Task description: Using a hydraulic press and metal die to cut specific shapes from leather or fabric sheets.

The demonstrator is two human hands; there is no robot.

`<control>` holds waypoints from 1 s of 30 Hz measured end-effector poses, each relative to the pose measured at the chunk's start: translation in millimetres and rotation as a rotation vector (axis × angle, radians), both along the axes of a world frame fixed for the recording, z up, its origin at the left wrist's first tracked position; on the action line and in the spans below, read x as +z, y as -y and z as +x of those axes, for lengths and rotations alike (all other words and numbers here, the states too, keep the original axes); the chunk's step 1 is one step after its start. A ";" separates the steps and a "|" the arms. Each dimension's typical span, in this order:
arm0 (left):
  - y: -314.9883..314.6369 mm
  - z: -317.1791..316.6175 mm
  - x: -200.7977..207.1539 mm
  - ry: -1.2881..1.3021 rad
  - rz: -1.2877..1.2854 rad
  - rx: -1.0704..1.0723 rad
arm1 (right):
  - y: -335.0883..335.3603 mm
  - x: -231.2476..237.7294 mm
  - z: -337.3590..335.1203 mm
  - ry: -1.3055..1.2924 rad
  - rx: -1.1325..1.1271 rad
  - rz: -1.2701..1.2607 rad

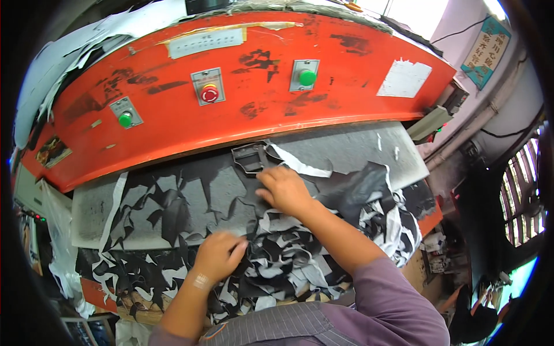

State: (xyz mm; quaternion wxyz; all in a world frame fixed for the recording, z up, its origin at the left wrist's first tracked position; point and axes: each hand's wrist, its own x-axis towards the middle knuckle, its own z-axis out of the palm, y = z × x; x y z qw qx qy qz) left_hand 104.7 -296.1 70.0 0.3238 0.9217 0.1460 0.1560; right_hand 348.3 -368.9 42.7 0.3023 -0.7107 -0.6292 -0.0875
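My right hand [284,189] reaches over the grey cutting board [346,144], its fingertips beside the near edge of a metal cutting die [248,159]. Thumb and fingers are apart, and I see nothing held between them. Under the die lies black sheet material [199,163] with cut-out gaps and ragged strips. Closer to me, my left hand [218,255] is above the board's front edge, smeared by motion. Its thumb sticks out to the right; whether the blurred fingers hold anything, I cannot tell. A white-backed strip [300,164] curls to the right of the die.
Black and white scraps [283,254] heap along the front edge, with more [395,225] at the right. Behind the board stands a red machine beam [259,86] carrying two green buttons [307,77] and a red stop button [209,93]. A clear plastic bag [57,230] hangs at left.
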 end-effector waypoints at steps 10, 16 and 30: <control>-40.2 77.1 -63.2 -0.044 0.248 0.064 | -21.5 -12.8 77.1 -1.083 -0.013 0.129; -37.4 91.9 -34.8 -0.016 -0.197 0.102 | 54.3 17.7 41.4 -1.214 0.150 0.309; 6.7 121.0 -56.7 0.062 -0.269 0.019 | 137.5 29.2 23.1 -0.780 0.021 0.444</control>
